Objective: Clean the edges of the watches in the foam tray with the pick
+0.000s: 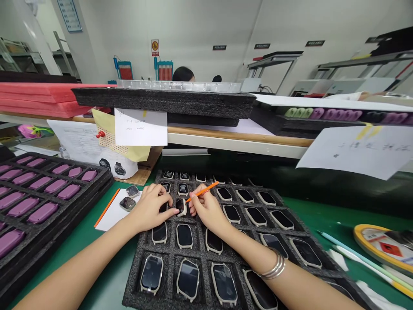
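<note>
We find two bare hands working over a black foam tray (133, 286) near the near edge of a green-topped surface (97, 267). Its square pockets hold rows of watches with pale rounded cases and dark glass faces. The left hand (150, 209) is curved over a middle row, its fingers (164, 193) resting on or beside a pale-cased watch (181, 207), which sits in its pocket; we cannot tell whether they grip it. The right hand (208, 211) clenches a thin orange stick (204, 191) between thumb and fingers, its lower tip at that same watch. We judge the step in hand to be close work on this one watch, and any further move calls for care around the neighbouring glass faces. Toward the left edge, two loose watches (127, 203) lie on a white paper sheet (109, 217), beside a black tray of rounded purple pieces (41, 212). The left hand hides the watch beneath it, and the stick's exact contact point is hard to make out.
</note>
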Motion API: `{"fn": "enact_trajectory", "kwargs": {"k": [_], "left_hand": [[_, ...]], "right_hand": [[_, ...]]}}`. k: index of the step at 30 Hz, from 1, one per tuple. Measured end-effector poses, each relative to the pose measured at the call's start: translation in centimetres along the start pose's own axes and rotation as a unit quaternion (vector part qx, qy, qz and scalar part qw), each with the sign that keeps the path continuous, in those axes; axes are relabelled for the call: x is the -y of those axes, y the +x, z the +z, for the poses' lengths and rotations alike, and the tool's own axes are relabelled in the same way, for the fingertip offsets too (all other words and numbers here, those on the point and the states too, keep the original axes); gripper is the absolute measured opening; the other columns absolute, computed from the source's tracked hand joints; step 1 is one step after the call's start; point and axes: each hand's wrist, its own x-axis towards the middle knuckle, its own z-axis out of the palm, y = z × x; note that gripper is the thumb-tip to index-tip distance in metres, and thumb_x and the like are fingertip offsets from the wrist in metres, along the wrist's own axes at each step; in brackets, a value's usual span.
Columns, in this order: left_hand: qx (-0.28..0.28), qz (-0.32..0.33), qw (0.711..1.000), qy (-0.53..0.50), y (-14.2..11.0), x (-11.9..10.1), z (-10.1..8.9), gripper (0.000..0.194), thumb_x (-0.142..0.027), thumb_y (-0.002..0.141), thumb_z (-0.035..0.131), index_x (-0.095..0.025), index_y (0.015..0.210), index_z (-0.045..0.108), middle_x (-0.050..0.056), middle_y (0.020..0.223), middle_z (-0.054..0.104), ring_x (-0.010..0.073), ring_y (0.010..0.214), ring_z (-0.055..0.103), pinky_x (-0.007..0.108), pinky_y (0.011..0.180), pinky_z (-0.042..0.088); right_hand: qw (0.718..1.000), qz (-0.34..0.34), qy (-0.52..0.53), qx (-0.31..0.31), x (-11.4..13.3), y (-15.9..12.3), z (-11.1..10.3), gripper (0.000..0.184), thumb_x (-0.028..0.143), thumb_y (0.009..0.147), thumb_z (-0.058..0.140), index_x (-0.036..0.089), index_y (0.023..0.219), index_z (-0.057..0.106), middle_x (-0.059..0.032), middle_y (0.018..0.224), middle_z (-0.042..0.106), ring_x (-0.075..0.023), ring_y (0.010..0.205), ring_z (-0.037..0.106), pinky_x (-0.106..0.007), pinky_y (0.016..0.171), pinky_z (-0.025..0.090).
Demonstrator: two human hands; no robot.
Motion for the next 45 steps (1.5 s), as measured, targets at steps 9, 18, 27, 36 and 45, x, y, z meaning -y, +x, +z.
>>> {"fn": "enact_trajectory", "kwargs": {"k": [9,18,27,36,45], "left_hand": [[0.008,0.037,0.999,-0.038,-2.7,2.0,-2.1,0.029,-0.047,0.088,0.068,-0.027,0.11,0.068,0.005,0.115,0.07,0.0262,0.114,0.06,0.044,0.103,0.043],[-0.024,-0.006,0.996,-0.089,-2.5,3.0,-0.9,0.035,-0.043,0.082,0.076,-0.024,0.108,0.064,0.006,0.11,0.072,0.0248,0.108,0.066,0.041,0.098,0.05],[-0.029,-0.069,0.991,-0.113,-2.6,2.8,-0.4,0.055,-0.04,0.074,0.084,-0.023,0.117,0.053,0.007,0.118,0.068,0.0265,0.112,0.065,0.044,0.101,0.051],[-0.013,-0.057,0.994,-0.097,-2.6,2.8,-1.0,0.054,-0.047,0.077,0.079,-0.024,0.119,0.056,0.008,0.12,0.068,0.0271,0.113,0.065,0.044,0.1,0.05],[0.004,0.011,1.0,-0.012,2.7,3.1,-0.8,0.028,-0.044,0.098,0.052,-0.024,0.102,0.071,0.006,0.116,0.067,0.0258,0.114,0.059,0.044,0.103,0.042]], "right_hand": [[0.999,-0.023,0.01,-0.026,1.0,0.4,0.9,0.034,0.054,0.086,0.065,0.023,0.084,0.052,0.001,0.07,0.066,-0.0112,0.05,0.059,-0.025,0.05,0.052],[0.997,0.014,0.051,0.057,0.0,2.8,5.3,0.028,0.043,0.095,0.062,0.016,0.089,0.055,0.0059,0.064,0.06,-0.0092,0.05,0.06,-0.023,0.051,0.053],[0.997,0.012,0.04,0.072,-0.1,2.4,5.1,0.035,0.053,0.085,0.064,0.023,0.085,0.048,0.0041,0.062,0.062,-0.0122,0.051,0.061,-0.026,0.051,0.053],[0.997,-0.001,0.039,0.072,0.0,2.0,5.3,0.028,0.045,0.087,0.066,0.022,0.084,0.049,0.0044,0.062,0.063,-0.012,0.052,0.062,-0.025,0.052,0.053],[0.995,-0.047,0.061,-0.068,-0.1,6.2,1.2,0.024,0.037,0.1,0.058,0.014,0.104,0.063,0.0005,0.083,0.065,-0.0104,0.064,0.062,-0.026,0.06,0.056]]}}
